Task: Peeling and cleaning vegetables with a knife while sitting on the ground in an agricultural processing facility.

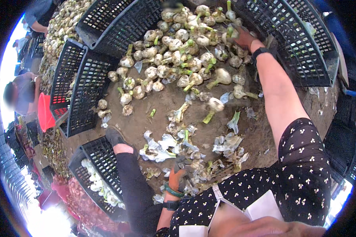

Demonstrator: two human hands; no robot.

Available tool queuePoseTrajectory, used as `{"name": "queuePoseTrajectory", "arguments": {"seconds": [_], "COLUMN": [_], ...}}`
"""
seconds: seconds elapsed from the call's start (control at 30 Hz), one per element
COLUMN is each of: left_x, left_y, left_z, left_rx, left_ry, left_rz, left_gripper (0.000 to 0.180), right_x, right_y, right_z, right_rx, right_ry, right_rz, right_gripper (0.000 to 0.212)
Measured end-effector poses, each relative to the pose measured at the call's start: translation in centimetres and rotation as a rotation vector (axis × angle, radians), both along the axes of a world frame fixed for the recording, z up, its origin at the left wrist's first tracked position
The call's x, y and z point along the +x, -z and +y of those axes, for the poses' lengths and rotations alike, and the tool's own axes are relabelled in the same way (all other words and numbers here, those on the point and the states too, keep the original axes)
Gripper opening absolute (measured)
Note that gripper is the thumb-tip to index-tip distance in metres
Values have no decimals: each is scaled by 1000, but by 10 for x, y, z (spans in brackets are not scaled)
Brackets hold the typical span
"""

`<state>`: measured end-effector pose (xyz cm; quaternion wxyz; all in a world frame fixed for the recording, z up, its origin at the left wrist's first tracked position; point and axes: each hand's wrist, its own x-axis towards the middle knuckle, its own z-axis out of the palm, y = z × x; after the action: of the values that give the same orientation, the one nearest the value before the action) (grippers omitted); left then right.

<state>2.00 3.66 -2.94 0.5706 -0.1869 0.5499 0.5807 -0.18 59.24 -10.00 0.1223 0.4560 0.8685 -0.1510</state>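
A heap of garlic bulbs point(174, 43) with short green stems covers the ground ahead of me. At its far right edge my right hand point(244, 38), in an orange glove, has its fingers closed round a garlic bulb point(225, 37). My left hand point(178, 176), in an orange glove with dark fingers, is low and close to my body, over loose papery garlic skins point(162, 147). Its fingers are curled, and what they hold, if anything, I cannot make out. Between the hands, a slightly blurred garlic bulb point(216, 104) with a green stem shows above the ground.
Black plastic crates stand around the heap: one at left point(83, 91), others at the back point(124, 25) and right point(288, 43). Beside my left leg, a crate point(101, 168) holds white pieces. A red bucket point(46, 112) and other people point(21, 93) are at far left.
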Motion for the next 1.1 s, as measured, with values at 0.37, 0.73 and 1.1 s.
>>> {"name": "queuePoseTrajectory", "arguments": {"seconds": [0.37,0.73,1.1], "left_x": [22,21,-30], "left_y": [126,125,52], "left_z": [-65,-107,-51], "left_rx": [81,24,283], "left_ry": [946,992,964], "left_rz": [1021,1075,1708], "left_gripper": [25,24,27], "right_x": [47,-11,14], "right_y": [86,46,-78], "right_z": [-52,-117,-178], "right_rx": [-211,33,-611], "right_ry": [-11,-35,220], "right_rz": [232,-6,633], "right_gripper": [53,73,72]}}
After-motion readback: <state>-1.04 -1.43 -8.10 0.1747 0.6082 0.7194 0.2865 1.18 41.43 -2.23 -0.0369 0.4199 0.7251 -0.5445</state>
